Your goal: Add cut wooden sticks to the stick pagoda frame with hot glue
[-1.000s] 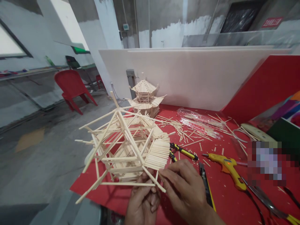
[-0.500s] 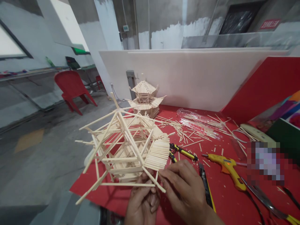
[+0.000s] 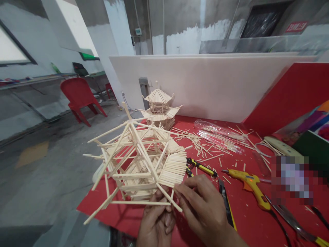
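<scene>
A pavilion model point(image 3: 144, 176) built of thin wooden sticks stands at the near edge of the red table, its roof mostly bare framework. One roof section on its right side is covered by a row of sticks point(image 3: 174, 168). My left hand point(image 3: 156, 219) is closed on the model's lower roof corner, where a long horizontal stick meets a slanting one. Some of its fingers are hidden behind the frame. Closed in a pinch, my right hand point(image 3: 205, 206) is at the row's lower end, its fingertips at a short wooden stick point(image 3: 172, 194).
A finished stick pagoda point(image 3: 158, 108) stands behind. Loose sticks point(image 3: 203, 145) and a plastic bag of sticks point(image 3: 221, 135) lie on the red table point(image 3: 205, 229). To the right are yellow-black pliers point(image 3: 203, 168), a utility knife point(image 3: 226, 202) and a yellow glue gun point(image 3: 250, 183) with a cord.
Almost nothing differs. Both hands keep their hold at the same corner of the model, and the view has shifted very slightly.
</scene>
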